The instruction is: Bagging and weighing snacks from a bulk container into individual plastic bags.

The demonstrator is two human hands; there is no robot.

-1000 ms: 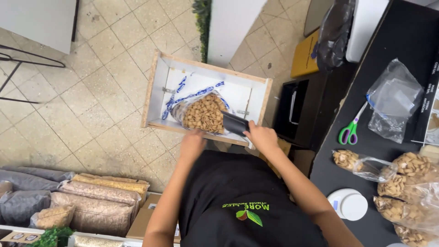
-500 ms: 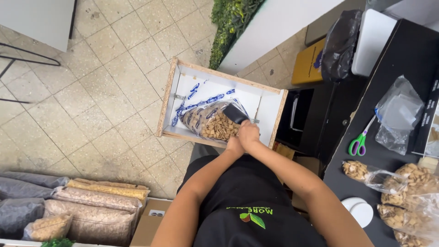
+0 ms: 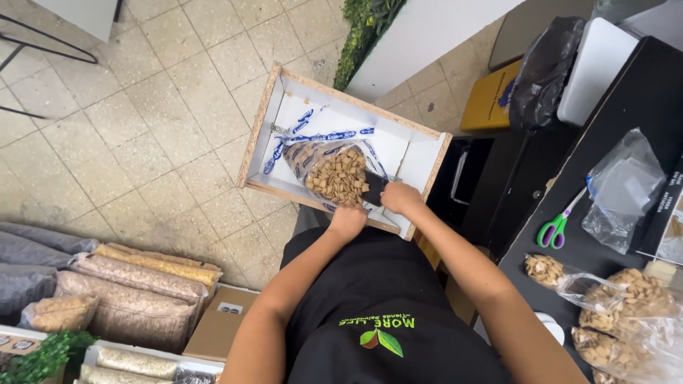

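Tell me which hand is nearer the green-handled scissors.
Right. The right hand grips a dark scoop at the open bag, on the side toward the scissors; the left hand is farther off.

An open clear bag (image 3: pixel 334 171) of tan square pieces lies in the white drawer (image 3: pixel 420 153), dark scoop (image 3: pixel 373 188) dipped in.

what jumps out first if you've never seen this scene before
The white drawer pulled open at the centre draws the eye, with a clear bag of tan cereal squares in it. The left hand is at the bag's near edge and the right hand holds a dark scoop at the cereal. On the black counter to the right lie green-handled scissors and more filled bags.
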